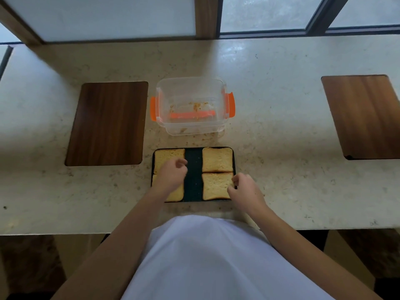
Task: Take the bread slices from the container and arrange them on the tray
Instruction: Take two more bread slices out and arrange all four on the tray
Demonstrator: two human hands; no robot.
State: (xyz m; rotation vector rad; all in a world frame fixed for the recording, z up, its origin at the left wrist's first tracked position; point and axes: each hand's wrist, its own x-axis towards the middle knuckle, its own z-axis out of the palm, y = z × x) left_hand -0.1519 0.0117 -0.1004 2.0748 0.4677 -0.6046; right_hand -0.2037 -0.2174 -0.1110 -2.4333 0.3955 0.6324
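Observation:
A dark tray (193,176) lies on the counter in front of me with several bread slices on it in two columns. The far right slice (217,159) and near right slice (216,186) lie flat. The far left slice (166,158) and near left slice (175,194) are partly hidden by my left hand (172,175), which hovers over them with curled fingers, holding nothing. My right hand (244,191) has its fingertips at the right edge of the near right slice. The clear container (191,106) with orange clips stands behind the tray, holding only crumbs.
A dark wooden board (107,123) lies to the left of the container. Another wooden board (363,116) lies at the far right. Crumbs are scattered on the marble counter around the tray. Windows run along the back edge.

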